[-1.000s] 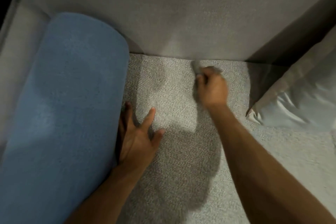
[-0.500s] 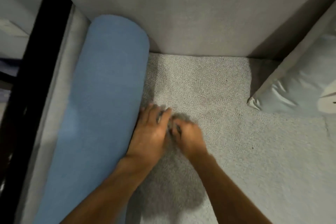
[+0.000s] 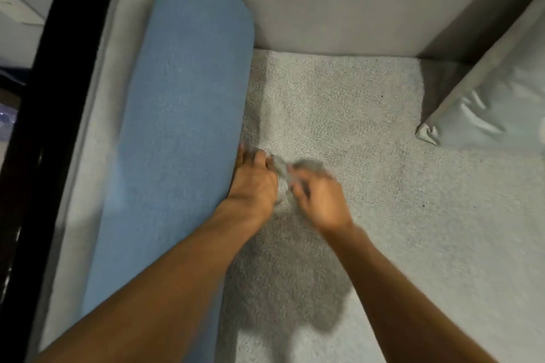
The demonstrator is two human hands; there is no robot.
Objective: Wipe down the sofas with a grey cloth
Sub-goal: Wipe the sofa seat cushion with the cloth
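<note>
Now the person is leaning over the sofa seat (image 3: 354, 127), both bare forearms reaching down and in from the near edge. The grey cloth (image 3: 280, 168) sits bunched on the seat between the two hands, toward the left side of the cushion and well short of the backrest (image 3: 339, 0). It is blurred, so its folds are hard to make out.

The right hand (image 3: 321, 200) is curled, knuckles up, with its fingers closed into the near side of the cloth; it looks to be gripping it, though the smear of motion hides the fingertips. The left hand (image 3: 253, 183) lies palm down on the seat with its fingers fairly straight and pressed together, pointing toward the backrest. Its outer edge runs right along the blue bolster (image 3: 182, 127), and its inner fingers touch the cloth. Whether it pinches any of the fabric I cannot tell.

The blue bolster lies lengthwise along the left of the seat, its far end against the backrest. A silvery cushion (image 3: 501, 103) leans in the far right corner, well apart from the hands. A black frame (image 3: 44, 127) runs along the sofa's left side. A dark shadow falls on the seat under the arms.
</note>
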